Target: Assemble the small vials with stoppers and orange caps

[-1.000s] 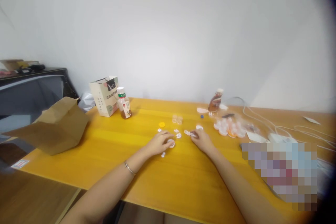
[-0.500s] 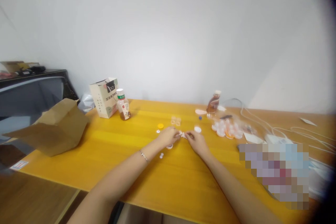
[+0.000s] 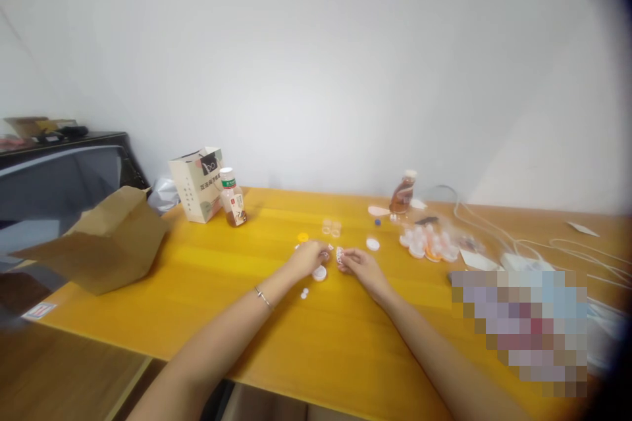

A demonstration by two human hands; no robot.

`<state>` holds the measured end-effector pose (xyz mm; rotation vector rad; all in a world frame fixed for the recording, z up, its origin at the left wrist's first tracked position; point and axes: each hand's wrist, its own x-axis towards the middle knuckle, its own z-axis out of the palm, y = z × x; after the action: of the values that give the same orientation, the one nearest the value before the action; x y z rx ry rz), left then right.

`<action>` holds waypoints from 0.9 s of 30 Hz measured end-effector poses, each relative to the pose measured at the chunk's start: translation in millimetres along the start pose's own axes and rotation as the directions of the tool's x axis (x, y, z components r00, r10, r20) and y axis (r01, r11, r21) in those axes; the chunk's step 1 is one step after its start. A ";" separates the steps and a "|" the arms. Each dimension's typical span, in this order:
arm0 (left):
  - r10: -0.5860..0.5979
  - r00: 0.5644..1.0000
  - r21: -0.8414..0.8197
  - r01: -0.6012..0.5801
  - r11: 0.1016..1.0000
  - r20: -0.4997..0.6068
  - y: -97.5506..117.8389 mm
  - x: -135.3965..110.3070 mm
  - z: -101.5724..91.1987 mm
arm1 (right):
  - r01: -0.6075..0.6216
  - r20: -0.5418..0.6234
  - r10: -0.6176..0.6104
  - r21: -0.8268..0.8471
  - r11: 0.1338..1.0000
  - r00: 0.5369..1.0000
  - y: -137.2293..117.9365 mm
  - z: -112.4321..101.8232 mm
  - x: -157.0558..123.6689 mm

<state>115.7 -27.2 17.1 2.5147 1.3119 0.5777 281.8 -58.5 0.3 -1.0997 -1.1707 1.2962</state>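
Over the middle of the table, my left hand [image 3: 310, 259] pinches a small white piece [image 3: 326, 253], mostly covered by the fingers. A short gap to its right, my right hand [image 3: 361, 267] is closed on a small white openwork piece [image 3: 340, 254] between thumb and fingers. Just under my left hand lies a round white lid [image 3: 320, 273]. Two tiny white discs [image 3: 305, 293] are nearer to me. A yellow disc [image 3: 303, 237] sits behind my left hand, and another white lid [image 3: 372, 245] lies beyond my right hand. Two clear little cups [image 3: 331, 228] stand behind both hands.
At the left are an open brown paper bag [image 3: 103, 237], a printed carton bag [image 3: 197, 187] and a drink bottle [image 3: 232, 197]. Toward the right are a brown bottle [image 3: 402, 193], a cluster of clear-lidded cups [image 3: 428, 242], white cables [image 3: 498, 230] and a blurred-out flat object [image 3: 523, 329].
My hands have moved apart, splitting the white pieces between them. My left hand has shifted slightly left, and more of the round lid below it shows.
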 end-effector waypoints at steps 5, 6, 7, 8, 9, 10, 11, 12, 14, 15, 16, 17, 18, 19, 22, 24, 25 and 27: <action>-0.119 0.990 -0.350 0.086 0.933 -0.074 -4.3 -2.1 2.7 | -0.001 -0.021 0.002 0.021 1.000 1.000 0.6 0.2 0.8; -0.137 0.985 -0.407 0.085 0.910 -0.100 -4.1 -3.1 2.2 | 0.028 -0.041 -0.028 0.006 1.000 0.999 0.5 0.2 1.0; -0.150 0.980 -0.450 0.077 0.890 -0.129 -3.7 -4.3 1.0 | 0.055 -0.061 -0.056 -0.008 0.998 0.997 0.3 0.4 1.0; -0.160 0.975 -0.481 0.067 0.874 -0.155 -3.2 -5.7 -0.4 | 0.074 -0.077 -0.075 -0.019 0.997 0.994 -0.1 0.7 0.8; -0.169 0.970 -0.507 0.058 0.860 -0.176 -2.8 -7.4 -2.0 | 0.086 -0.085 -0.088 -0.021 0.996 0.993 -0.7 1.2 0.4; -0.178 0.966 -0.539 0.051 0.841 -0.186 -2.5 -9.2 -3.6 | 0.094 -0.086 -0.095 -0.016 0.995 0.992 -1.5 1.8 -0.3; -0.190 0.964 -0.582 0.048 0.812 -0.186 -2.4 -11.1 -4.8 | 0.099 -0.082 -0.099 -0.009 0.995 0.992 -2.4 2.6 -1.2; -0.201 0.963 -0.634 0.045 0.772 -0.177 -2.5 -13.0 -5.6 | 0.100 -0.073 -0.100 -0.005 0.995 0.992 -3.5 3.5 -2.3; -0.221 0.964 -0.733 0.044 0.679 -0.146 -3.1 -16.8 -6.2 | 0.089 -0.050 -0.090 -0.009 0.996 0.995 -5.4 5.5 -4.6; -0.229 0.964 -0.767 0.047 0.640 -0.132 -3.3 -18.5 -6.3 | 0.078 -0.039 -0.078 -0.015 0.997 0.996 -6.0 6.6 -5.8; -0.236 0.964 -0.790 0.049 0.612 -0.123 -3.4 -20.0 -6.5 | 0.066 -0.034 -0.066 -0.018 0.998 0.997 -6.2 7.7 -6.8; -0.245 0.962 -0.805 0.050 0.591 -0.120 -3.1 -21.4 -7.0 | 0.056 -0.034 -0.057 -0.014 0.998 0.998 -6.0 8.7 -7.7; -0.256 0.959 -0.817 0.048 0.575 -0.123 -2.5 -22.5 -7.8 | 0.051 -0.038 -0.051 -0.006 0.999 0.998 -5.5 9.6 -8.4; -0.268 0.954 -0.827 0.043 0.561 -0.131 -1.5 -23.5 -8.8 | 0.050 -0.044 -0.050 0.004 0.999 0.998 -4.8 10.4 -9.0; -0.308 0.940 -0.869 0.026 0.494 -0.146 3.0 -25.8 -11.2 | 0.070 -0.076 -0.069 0.008 0.998 0.995 -3.4 12.0 -9.9; -0.330 0.936 -0.900 0.033 0.434 -0.125 6.3 -26.8 -10.6 | 0.094 -0.094 -0.095 -0.019 0.995 0.991 -3.8 12.4 -10.1; -0.333 0.937 -0.912 0.039 0.408 -0.109 7.8 -27.1 -9.6 | 0.105 -0.094 -0.108 -0.037 0.994 0.990 -4.2 12.6 -10.1; -0.326 0.941 -0.923 0.048 0.383 -0.087 10.4 -27.6 -6.7 | 0.119 -0.074 -0.123 -0.061 0.991 0.990 -4.7 13.2 -10.3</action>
<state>106.0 -55.6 20.8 1.3453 0.8953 1.2001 269.8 -69.6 6.3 -1.0933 -1.2031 1.1231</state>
